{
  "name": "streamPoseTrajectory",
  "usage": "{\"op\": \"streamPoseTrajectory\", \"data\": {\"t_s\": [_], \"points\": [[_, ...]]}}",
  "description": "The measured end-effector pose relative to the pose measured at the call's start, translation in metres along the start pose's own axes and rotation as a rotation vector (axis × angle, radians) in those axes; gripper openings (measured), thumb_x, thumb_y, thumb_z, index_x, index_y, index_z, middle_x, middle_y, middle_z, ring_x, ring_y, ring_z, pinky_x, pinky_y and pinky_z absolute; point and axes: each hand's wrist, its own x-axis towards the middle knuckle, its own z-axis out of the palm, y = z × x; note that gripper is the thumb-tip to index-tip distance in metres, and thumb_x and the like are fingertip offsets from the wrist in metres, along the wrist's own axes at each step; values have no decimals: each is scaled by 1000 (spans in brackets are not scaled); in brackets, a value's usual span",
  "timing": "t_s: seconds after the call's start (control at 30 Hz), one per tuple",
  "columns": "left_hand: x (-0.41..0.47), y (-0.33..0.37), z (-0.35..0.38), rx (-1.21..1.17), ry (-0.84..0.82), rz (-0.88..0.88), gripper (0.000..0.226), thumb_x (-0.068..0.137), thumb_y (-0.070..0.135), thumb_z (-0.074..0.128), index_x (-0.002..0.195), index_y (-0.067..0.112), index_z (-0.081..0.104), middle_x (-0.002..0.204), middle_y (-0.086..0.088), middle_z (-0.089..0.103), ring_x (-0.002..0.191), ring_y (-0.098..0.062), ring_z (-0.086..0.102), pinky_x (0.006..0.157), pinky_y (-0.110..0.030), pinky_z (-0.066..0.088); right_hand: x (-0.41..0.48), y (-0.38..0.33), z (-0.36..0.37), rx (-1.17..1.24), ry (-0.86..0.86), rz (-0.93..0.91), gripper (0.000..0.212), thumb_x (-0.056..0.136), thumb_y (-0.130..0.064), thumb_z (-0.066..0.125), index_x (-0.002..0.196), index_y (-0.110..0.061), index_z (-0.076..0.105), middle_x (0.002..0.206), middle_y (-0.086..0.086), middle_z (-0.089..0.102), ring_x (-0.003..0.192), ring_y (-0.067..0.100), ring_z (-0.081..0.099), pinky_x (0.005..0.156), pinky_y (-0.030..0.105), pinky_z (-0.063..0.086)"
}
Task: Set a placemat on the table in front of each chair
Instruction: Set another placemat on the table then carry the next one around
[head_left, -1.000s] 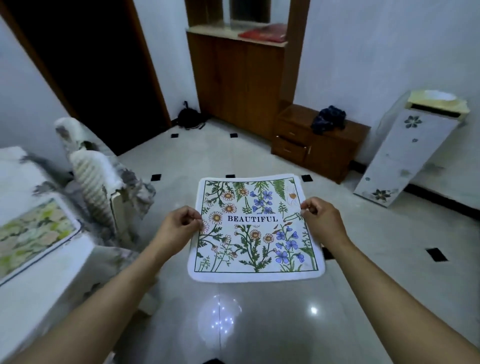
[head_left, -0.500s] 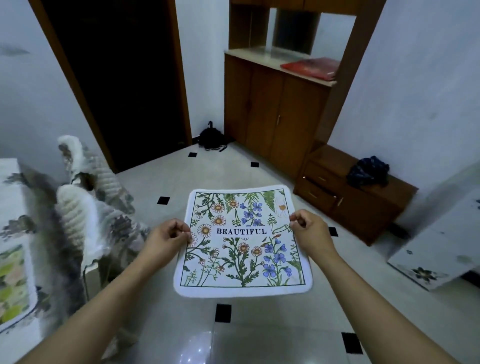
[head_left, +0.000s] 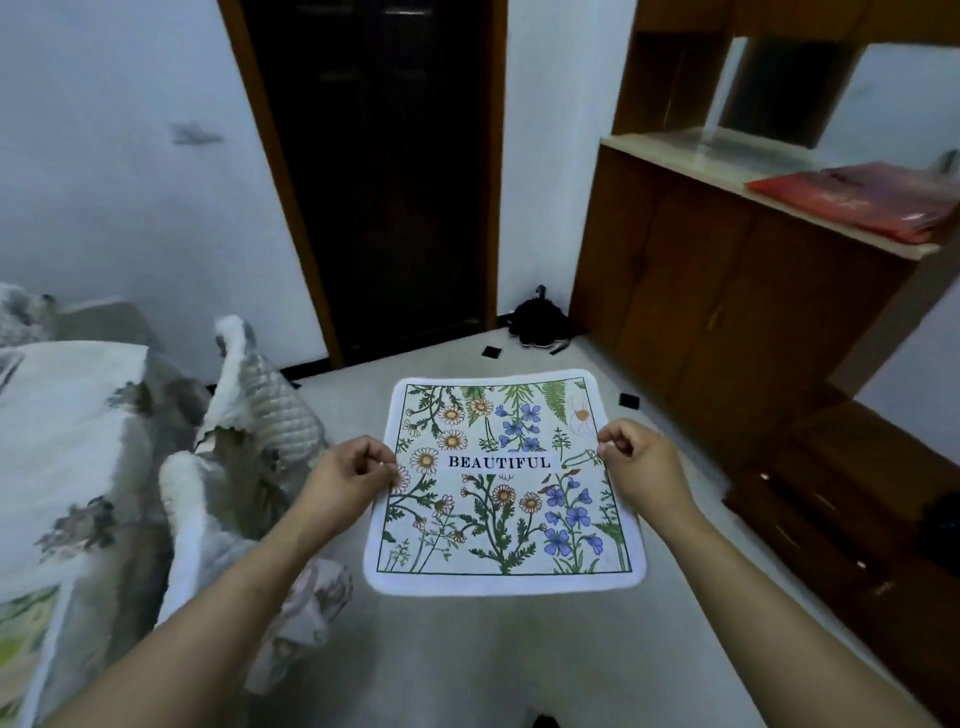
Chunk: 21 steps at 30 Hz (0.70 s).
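Note:
I hold a square white placemat printed with flowers and the word BEAUTIFUL flat in the air above the floor. My left hand pinches its left edge and my right hand pinches its right edge, both near the middle of each side. The table under a white flowered cloth lies at the far left. Two chairs with quilted covers stand against it, just left of my left arm. A strip of another placemat shows at the lower left on the table.
A dark doorway opens straight ahead. A wooden cabinet with a red item on its counter fills the right side, with a low drawer unit beside it. A black object lies on the tiled floor by the cabinet.
The view has turned left and lifted: the doorway and cabinet now loom larger, and the white stand at the right has left the frame. Both hands keep their hold on the placemat.

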Motion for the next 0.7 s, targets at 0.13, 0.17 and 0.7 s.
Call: {"op": "streamPoseTrajectory", "data": {"t_s": [0.13, 0.17, 0.7], "points": [[53, 6, -30, -30, 204, -81, 9, 86, 9, 68, 79, 15, 68, 69, 2, 74, 57, -5, 61, 61, -29, 51, 120, -50, 54, 40, -183, -107, 8, 89, -15, 65, 84, -21, 68, 78, -3, 67, 71, 14, 59, 60, 23, 43], [64, 6, -41, -28, 255, -111, 8, 86, 11, 67, 80, 16, 68, 68, 3, 73, 54, -1, 59, 57, -24, 48, 146, -69, 70, 38, -232, -143, 8, 89, -14, 65, 84, -20, 67, 78, -3, 67, 70, 14, 59, 60, 23, 43], [301, -67, -236, -131, 657, -321, 3, 84, 13, 68, 86, 16, 68, 78, -8, 74, 61, -11, 69, 56, -28, 55, 402, -290, 363, -26, -578, -395, 13, 92, -16, 60, 80, -21, 64, 73, -6, 63, 67, 10, 58, 55, 24, 41]]}}
